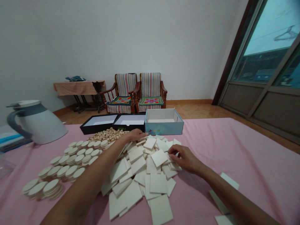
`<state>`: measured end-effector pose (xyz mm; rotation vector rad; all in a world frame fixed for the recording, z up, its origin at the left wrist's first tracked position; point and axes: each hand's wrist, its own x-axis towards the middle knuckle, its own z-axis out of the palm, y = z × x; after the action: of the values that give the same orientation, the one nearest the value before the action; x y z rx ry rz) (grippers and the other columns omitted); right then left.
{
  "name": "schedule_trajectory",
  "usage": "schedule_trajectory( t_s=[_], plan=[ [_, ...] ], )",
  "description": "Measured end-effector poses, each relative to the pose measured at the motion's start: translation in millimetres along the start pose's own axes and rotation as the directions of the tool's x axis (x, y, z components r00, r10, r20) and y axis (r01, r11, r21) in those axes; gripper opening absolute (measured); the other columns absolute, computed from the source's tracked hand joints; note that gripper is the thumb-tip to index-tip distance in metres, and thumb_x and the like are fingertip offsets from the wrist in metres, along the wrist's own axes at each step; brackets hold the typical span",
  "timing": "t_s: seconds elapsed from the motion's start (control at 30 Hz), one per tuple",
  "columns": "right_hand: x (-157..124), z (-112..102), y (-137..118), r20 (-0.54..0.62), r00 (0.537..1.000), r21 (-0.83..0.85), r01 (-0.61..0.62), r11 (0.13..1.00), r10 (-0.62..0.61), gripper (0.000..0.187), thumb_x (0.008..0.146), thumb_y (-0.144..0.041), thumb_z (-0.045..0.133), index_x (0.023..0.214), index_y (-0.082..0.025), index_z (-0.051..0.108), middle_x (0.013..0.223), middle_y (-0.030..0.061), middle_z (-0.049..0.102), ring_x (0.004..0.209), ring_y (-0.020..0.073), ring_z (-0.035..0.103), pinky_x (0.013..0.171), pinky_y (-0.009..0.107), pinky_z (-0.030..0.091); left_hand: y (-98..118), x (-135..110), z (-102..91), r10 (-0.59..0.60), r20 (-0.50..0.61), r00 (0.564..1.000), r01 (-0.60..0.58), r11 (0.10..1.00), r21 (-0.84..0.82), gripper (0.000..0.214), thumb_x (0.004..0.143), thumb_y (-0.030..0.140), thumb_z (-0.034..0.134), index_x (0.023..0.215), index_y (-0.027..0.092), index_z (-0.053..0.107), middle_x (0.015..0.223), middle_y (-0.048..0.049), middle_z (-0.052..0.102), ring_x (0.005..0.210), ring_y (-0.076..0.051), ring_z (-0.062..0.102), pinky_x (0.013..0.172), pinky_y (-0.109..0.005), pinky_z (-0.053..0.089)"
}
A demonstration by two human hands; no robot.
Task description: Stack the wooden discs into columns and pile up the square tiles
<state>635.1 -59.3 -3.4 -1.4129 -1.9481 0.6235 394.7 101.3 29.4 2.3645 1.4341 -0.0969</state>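
A loose heap of pale square wooden tiles [158, 183] spreads over the middle of the pink cloth. My left hand [136, 135] reaches to the heap's far edge, close to the boxes, with its fingers stretched to the right and nothing visible in them. At the heap's right side, my right hand [185, 158] has its thumb and fingers curled together among the tiles; whether a tile is between the fingertips is hard to make out. Stacks of round wooden discs [62, 171] stand in rows left of my left forearm. Behind them lie many small wooden beads [106, 135], partly covered by that arm.
A light blue open box [164, 127] and two black trays [96, 124] line the table's far side. A white and grey jug [38, 122] stands at the left. Several tiles [229, 181] lie near my right forearm. Two wooden armchairs [151, 87] are beyond the table.
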Motion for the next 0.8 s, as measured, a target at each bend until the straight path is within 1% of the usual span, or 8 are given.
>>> schedule_trajectory(
  t_s=[0.07, 0.13, 0.23, 0.33, 0.4, 0.57, 0.7, 0.8],
  plan=[
    [-1, 0, -2, -0.002, 1.0, -0.005, 0.0, 1.0, 0.0, 0.012, 0.077, -0.016, 0.051, 0.079, -0.016, 0.063, 0.078, 0.004, 0.064, 0.07, 0.014, 0.058, 0.061, 0.024, 0.043, 2, 0, 7.0, 0.003, -0.064, 0.998, -0.002, 1.0, 0.018, 0.06, 0.083, 0.062, 0.037, 0.098, 0.012, 0.066, 0.102, -0.0112, 0.069, 0.091, -0.024, 0.063, 0.073, -0.027, 0.046],
    [-1, -1, -4, -0.005, 1.0, -0.009, 0.001, 1.0, -0.001, 0.012, 0.077, -0.016, 0.051, 0.079, -0.016, 0.063, 0.078, 0.0036, 0.064, 0.07, 0.0138, 0.058, 0.061, 0.023, 0.043, 5, -2, 14.9, 0.019, -0.117, 0.993, -0.014, 0.999, 0.04, 0.063, 0.081, 0.065, 0.039, 0.107, 0.012, 0.062, 0.111, -0.0141, 0.065, 0.098, -0.026, 0.061, 0.081, -0.03, 0.046],
    [-2, -1, -5, 0.0, 1.0, -0.006, -0.001, 1.0, 0.001, 0.012, 0.077, -0.015, 0.05, 0.079, -0.017, 0.062, 0.078, 0.0032, 0.064, 0.07, 0.0137, 0.058, 0.061, 0.023, 0.043, 6, -10, 25.2, 0.055, -0.166, 0.985, -0.043, 0.996, 0.072, 0.063, 0.082, 0.066, 0.037, 0.111, 0.015, 0.06, 0.116, -0.0143, 0.063, 0.107, -0.027, 0.058, 0.091, -0.033, 0.042],
    [-3, -1, -4, 0.01, 1.0, 0.004, -0.001, 1.0, 0.001, 0.012, 0.077, -0.015, 0.05, 0.079, -0.016, 0.062, 0.079, 0.0037, 0.063, 0.07, 0.0139, 0.058, 0.061, 0.023, 0.044, 7, -22, 31.1, 0.09, -0.195, 0.977, -0.072, 0.993, 0.095, 0.061, 0.084, 0.065, 0.035, 0.115, 0.018, 0.058, 0.12, -0.0124, 0.06, 0.113, -0.027, 0.054, 0.097, -0.034, 0.039],
    [-3, -1, -4, 0.011, 1.0, 0.009, 0.001, 1.0, -0.001, 0.012, 0.077, -0.016, 0.05, 0.079, -0.016, 0.062, 0.078, 0.0038, 0.063, 0.07, 0.0141, 0.058, 0.061, 0.024, 0.043, 7, -30, 32.5, 0.106, -0.204, 0.973, -0.087, 0.991, 0.104, 0.059, 0.084, 0.064, 0.035, 0.116, 0.019, 0.058, 0.122, -0.0117, 0.059, 0.114, -0.026, 0.053, 0.097, -0.034, 0.039],
    [-2, 0, -3, 0.004, 1.0, 0.017, -0.004, 1.0, 0.004, 0.012, 0.077, -0.016, 0.05, 0.079, -0.016, 0.062, 0.077, 0.0035, 0.063, 0.069, 0.0141, 0.058, 0.061, 0.024, 0.043, 6, -44, 32.9, 0.123, -0.217, 0.968, -0.101, 0.989, 0.107, 0.057, 0.083, 0.063, 0.039, 0.112, 0.019, 0.06, 0.115, -0.0103, 0.062, 0.108, -0.026, 0.056, 0.092, -0.032, 0.042],
    [-2, 0, -2, 0.008, 1.0, 0.014, -0.001, 1.0, 0.001, 0.012, 0.077, -0.017, 0.05, 0.078, -0.016, 0.061, 0.076, 0.0029, 0.063, 0.068, 0.0138, 0.058, 0.059, 0.023, 0.043, 8, -52, 34.0, 0.117, -0.236, 0.965, -0.096, 0.99, 0.101, 0.056, 0.082, 0.063, 0.043, 0.114, 0.019, 0.059, 0.114, -0.0098, 0.063, 0.106, -0.025, 0.058, 0.089, -0.031, 0.044],
    [-2, 1, 1, 0.018, 1.0, 0.017, 0.004, 1.0, -0.004, 0.012, 0.078, -0.018, 0.05, 0.079, -0.017, 0.062, 0.076, 0.0024, 0.064, 0.068, 0.0137, 0.058, 0.058, 0.023, 0.043, 12, -56, 32.6, 0.104, -0.257, 0.961, -0.081, 0.992, 0.1, 0.055, 0.084, 0.061, 0.041, 0.115, 0.02, 0.06, 0.116, -0.0091, 0.064, 0.106, -0.025, 0.058, 0.089, -0.031, 0.044]
  ],
)
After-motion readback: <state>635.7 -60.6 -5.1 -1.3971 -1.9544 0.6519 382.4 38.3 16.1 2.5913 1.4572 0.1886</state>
